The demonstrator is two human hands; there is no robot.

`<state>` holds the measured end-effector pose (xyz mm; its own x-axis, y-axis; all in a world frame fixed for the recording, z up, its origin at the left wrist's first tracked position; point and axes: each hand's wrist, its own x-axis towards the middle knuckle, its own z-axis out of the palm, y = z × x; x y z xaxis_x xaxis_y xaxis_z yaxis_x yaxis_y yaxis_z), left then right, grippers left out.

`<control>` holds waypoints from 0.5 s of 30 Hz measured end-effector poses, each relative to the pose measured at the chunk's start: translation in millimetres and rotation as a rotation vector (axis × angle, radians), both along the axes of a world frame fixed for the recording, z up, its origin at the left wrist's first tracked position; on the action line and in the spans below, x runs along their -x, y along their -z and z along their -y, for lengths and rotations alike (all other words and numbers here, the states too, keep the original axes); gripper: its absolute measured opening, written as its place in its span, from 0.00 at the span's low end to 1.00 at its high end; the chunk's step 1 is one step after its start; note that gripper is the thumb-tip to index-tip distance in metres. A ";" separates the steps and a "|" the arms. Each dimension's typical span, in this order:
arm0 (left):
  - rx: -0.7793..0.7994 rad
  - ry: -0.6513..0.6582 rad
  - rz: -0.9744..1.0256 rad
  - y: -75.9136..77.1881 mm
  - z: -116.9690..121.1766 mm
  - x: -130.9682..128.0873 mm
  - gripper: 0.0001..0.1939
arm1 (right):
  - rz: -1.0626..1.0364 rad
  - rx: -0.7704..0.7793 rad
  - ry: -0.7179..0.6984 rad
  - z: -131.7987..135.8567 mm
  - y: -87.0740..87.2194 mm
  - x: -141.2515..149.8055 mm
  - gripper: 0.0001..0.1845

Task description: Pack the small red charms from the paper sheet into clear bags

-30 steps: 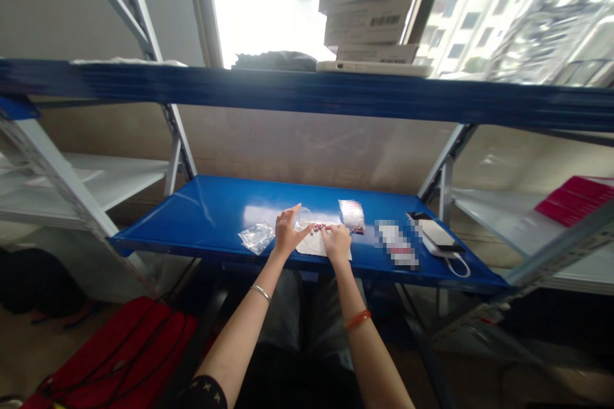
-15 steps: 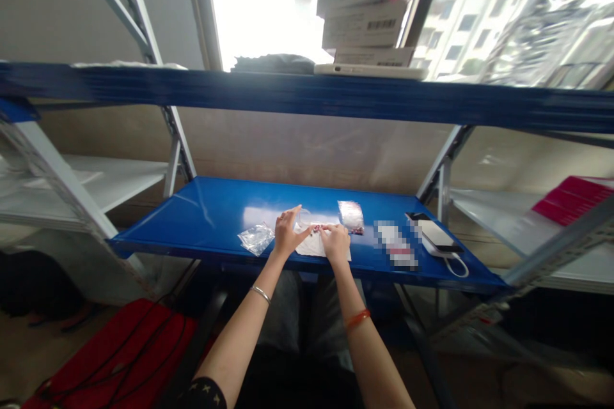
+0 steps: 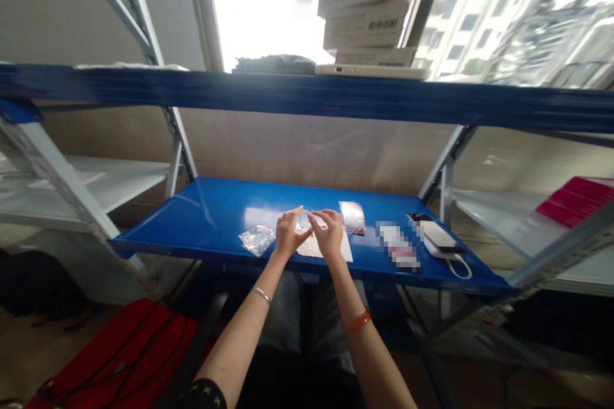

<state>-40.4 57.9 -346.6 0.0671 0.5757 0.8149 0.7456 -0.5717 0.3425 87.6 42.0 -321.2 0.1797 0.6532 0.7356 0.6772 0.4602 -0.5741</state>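
Note:
My left hand (image 3: 288, 233) pinches the left side of a small clear plastic bag (image 3: 304, 220), thumb and fingers apart around it. At the bag's upper right edge are the fingertips of my right hand (image 3: 329, 231), curled toward it. Below both hands a white cloth or paper sheet (image 3: 345, 249) lies on the blue table, with small dark red pieces (image 3: 322, 225) on it, partly hidden by my right hand. Left of my left hand lies a pile of clear plastic bags (image 3: 258, 239). A packet of clear bags with reddish contents (image 3: 352, 216) lies to the right, beyond my right hand.
The blue table (image 3: 220, 204) also bears a blurred-out packet (image 3: 397, 246) and a phone with a white cable (image 3: 440, 238) at the right. Above runs a blue shelf beam (image 3: 268, 89) with stacked boxes (image 3: 364, 22). Metal posts flank both sides.
My right hand has left the small red pieces on the white sheet and moved up and left to the clear bag. My left hand stays nearly in place.

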 end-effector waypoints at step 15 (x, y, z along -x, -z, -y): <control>0.006 -0.001 0.029 -1.9 2.0 -1.4 0.28 | 0.183 0.352 0.121 -14.7 48.0 -21.8 0.10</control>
